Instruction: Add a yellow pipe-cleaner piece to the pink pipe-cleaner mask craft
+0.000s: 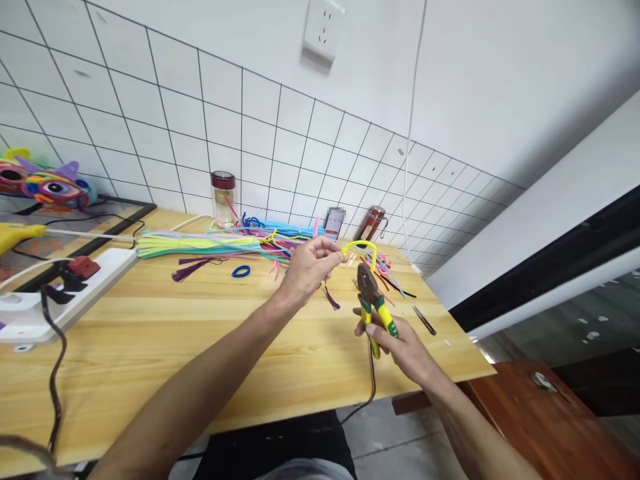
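My left hand (311, 265) pinches one end of a bent yellow pipe cleaner (367, 244) above the table. Its other end curves down beside the jaws of a pair of pliers (369, 287); whether the jaws touch it I cannot tell. Fingers of my right hand (395, 340) wrap around the yellow and green handles, with the jaws pointing away from me. Behind my left hand lies a bundle of colourful pipe cleaners (200, 245). A blue ring (241, 271) and a purple tassel (193, 268) rest on the wood nearby.
A white power strip (95, 287) with plugs and cables sits at left, near a yellow glue gun (20, 237). A glass bottle (223, 200), a phone (334, 222) and a brown flask (371, 223) stand along the tiled wall. Tweezers (424, 320) lie near the table's right edge.
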The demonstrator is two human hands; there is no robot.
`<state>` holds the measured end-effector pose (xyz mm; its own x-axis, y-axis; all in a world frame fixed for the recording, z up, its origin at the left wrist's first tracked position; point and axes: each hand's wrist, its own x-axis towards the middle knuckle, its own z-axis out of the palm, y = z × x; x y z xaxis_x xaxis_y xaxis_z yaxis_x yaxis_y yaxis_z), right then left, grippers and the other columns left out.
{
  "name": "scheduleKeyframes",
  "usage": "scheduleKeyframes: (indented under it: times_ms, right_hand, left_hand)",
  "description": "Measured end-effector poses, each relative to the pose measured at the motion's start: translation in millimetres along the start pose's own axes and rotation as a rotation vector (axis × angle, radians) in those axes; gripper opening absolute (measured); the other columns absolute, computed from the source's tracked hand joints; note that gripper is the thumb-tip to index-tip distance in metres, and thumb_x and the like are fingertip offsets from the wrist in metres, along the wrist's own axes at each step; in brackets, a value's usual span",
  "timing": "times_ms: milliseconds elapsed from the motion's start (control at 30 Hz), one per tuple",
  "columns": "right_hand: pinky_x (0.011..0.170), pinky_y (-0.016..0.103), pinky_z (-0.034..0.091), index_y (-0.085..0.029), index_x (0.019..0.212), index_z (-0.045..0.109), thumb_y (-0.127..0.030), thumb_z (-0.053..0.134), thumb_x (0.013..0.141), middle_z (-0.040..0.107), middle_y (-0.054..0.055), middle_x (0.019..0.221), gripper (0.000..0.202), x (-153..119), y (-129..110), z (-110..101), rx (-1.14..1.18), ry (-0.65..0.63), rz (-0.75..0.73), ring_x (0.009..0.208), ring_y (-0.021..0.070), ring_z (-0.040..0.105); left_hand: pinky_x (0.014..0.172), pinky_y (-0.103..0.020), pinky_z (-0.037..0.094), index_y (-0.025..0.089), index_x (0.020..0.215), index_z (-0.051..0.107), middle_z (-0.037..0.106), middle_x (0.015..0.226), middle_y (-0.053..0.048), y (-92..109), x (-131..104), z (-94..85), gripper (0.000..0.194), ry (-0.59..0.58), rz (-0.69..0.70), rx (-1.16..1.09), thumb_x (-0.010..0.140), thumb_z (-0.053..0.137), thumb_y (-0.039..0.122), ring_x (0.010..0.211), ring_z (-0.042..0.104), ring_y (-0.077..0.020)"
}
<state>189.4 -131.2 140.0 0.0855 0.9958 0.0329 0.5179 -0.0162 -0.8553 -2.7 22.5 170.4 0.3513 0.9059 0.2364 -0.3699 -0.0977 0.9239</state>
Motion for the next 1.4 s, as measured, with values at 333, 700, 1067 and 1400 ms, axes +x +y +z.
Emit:
scheduleKeyframes:
  times_ms: [333, 700, 1067, 1400]
  right_hand:
    - [0.087, 0.045, 0.061, -0.020, 0.096, 0.073, -0.055, 0.073, 0.087, 0.075, 0.009, 0.101, 0.036, 23, 8, 7, 0.021, 0.090, 0.051, 0.096, 0.0272, 0.068]
    - [0.085, 0.041, 0.053, -0.022, 0.091, 0.068, -0.054, 0.063, 0.095, 0.074, 0.007, 0.096, 0.033, 31, 13, 12, -0.208, 0.180, -0.077, 0.092, 0.0267, 0.067]
    - [0.071, 0.035, 0.048, -0.024, 0.080, 0.062, -0.049, 0.061, 0.093, 0.071, 0.004, 0.083, 0.028, 32, 18, 13, -0.257, 0.210, -0.071, 0.077, 0.0233, 0.063]
    - [0.073, 0.037, 0.047, -0.022, 0.084, 0.063, -0.057, 0.058, 0.090, 0.067, 0.005, 0.081, 0.035, 29, 21, 14, -0.228, 0.209, 0.039, 0.077, 0.0237, 0.061]
  left_hand:
    - [0.069, -0.025, 0.055, 0.017, 0.078, 0.075, 0.077, 0.078, -0.003, 2, -6, 5.2, 0.002, 0.038, 0.111, 0.179, 0.077, 0.076, 0.017, 0.071, 0.071, -0.0146]
    - [0.065, -0.024, 0.054, 0.018, 0.070, 0.073, 0.076, 0.073, -0.002, -10, -8, 12.6, 0.010, -0.018, 0.037, 0.189, 0.073, 0.072, 0.009, 0.070, 0.072, -0.0160]
    - [0.043, -0.020, 0.046, 0.017, 0.075, 0.070, 0.073, 0.072, -0.001, -17, -5, 11.9, 0.008, -0.124, -0.145, 0.155, 0.076, 0.074, 0.011, 0.048, 0.056, -0.0093]
    - [0.043, -0.014, 0.041, 0.015, 0.077, 0.067, 0.074, 0.077, 0.001, -16, -2, 9.2, 0.005, -0.235, -0.187, 0.200, 0.078, 0.064, 0.011, 0.046, 0.050, -0.0033]
